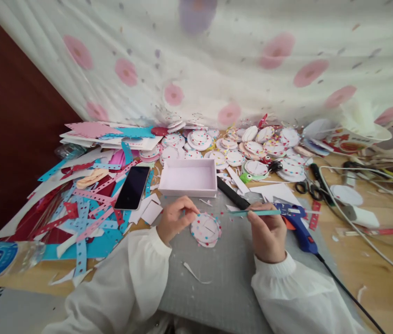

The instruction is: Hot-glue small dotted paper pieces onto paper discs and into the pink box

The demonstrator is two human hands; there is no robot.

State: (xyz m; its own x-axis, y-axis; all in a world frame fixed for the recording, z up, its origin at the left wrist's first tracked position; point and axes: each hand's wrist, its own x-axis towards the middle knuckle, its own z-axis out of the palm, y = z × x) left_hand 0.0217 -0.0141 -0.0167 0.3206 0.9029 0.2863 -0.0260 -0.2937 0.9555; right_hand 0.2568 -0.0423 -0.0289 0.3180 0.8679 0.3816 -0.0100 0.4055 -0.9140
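A small round white paper disc (206, 230), edged with red and blue beads, lies on the grey cutting mat (196, 292). My left hand (177, 219) is at the disc's upper left edge, thumb and forefinger pinched on what looks like the thin bead string (221, 214). To the right, my right hand (268, 232) is closed around slim teal tweezers (260, 213), held nearly level with their tips pointing left towards the string. Whether the tips grip the string cannot be made out. A blue glue gun (299, 225) lies just beyond my right hand.
Behind the mat stands an open white box (188, 178), with many beaded discs (199, 139) piled further back. Left are a phone (132, 188), paper strips (85, 208) and a water bottle (8, 260). Scissors (308, 189) and a white cable (359, 236) lie right.
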